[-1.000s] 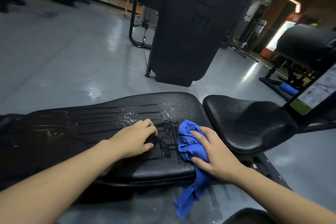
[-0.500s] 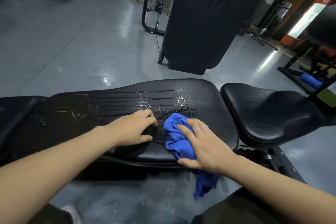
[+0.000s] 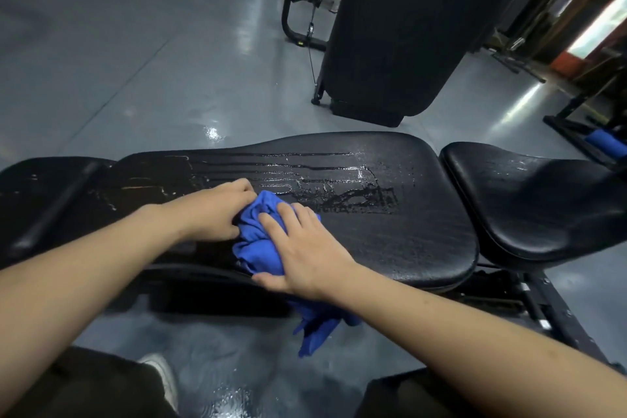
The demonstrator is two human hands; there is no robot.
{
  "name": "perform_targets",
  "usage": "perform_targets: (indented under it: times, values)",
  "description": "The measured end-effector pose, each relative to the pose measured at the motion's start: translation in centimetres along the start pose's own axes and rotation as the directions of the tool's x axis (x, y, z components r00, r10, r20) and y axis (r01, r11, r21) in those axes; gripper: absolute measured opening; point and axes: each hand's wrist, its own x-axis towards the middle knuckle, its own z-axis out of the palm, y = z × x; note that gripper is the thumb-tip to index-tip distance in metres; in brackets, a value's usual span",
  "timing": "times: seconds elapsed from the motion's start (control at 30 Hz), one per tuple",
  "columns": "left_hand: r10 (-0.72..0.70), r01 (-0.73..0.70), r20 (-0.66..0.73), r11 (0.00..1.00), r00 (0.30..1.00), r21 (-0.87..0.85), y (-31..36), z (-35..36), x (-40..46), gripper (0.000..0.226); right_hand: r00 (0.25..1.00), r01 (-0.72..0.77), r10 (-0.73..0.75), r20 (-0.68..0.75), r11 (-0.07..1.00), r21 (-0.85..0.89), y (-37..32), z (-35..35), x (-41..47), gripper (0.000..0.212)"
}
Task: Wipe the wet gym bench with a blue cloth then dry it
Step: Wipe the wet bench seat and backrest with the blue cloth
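Note:
The black padded gym bench runs left to right in front of me, with streaks and beads of water across its far half. A bunched blue cloth lies on the pad's near edge, one end hanging down below it. My right hand lies flat on top of the cloth and presses it onto the pad, thumb along the near edge. My left hand rests on the pad just left of the cloth, fingers loosely curled, their tips against the cloth.
A separate black seat pad adjoins the bench on the right, also wet. A tall black padded machine stands behind on the grey floor. The bench frame shows below right. My shoe is near the bottom.
My right hand has slid the cloth leftward along the pad until it meets my left hand. The pad right of the cloth now looks wiped. The left hand stayed put.

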Motion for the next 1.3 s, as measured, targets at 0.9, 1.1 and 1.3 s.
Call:
perform_targets:
  times: [0.9, 1.1, 1.3]
  values:
    - [0.096, -0.095, -0.027, 0.995, 0.995, 0.025, 2.4, 0.8, 1.1, 0.042, 0.972, -0.234, 0.234, 0.001, 0.972, -0.011, 15.5, -4.1, -11.7, 0.088]
    - [0.092, -0.092, -0.019, 0.995, 0.996, 0.025, 2.3, 0.9, 1.1, 0.042, 0.987, -0.158, 0.158, 0.012, 0.987, 0.021, 14.4, -2.8, -5.4, 0.084]
    - [0.087, -0.087, -0.031, 0.996, 0.996, 0.0, 1.8, 1.2, 1.3, 0.041, 0.987, -0.161, 0.161, 0.015, 0.985, 0.06, 18.7, -1.7, 1.1, 0.082]
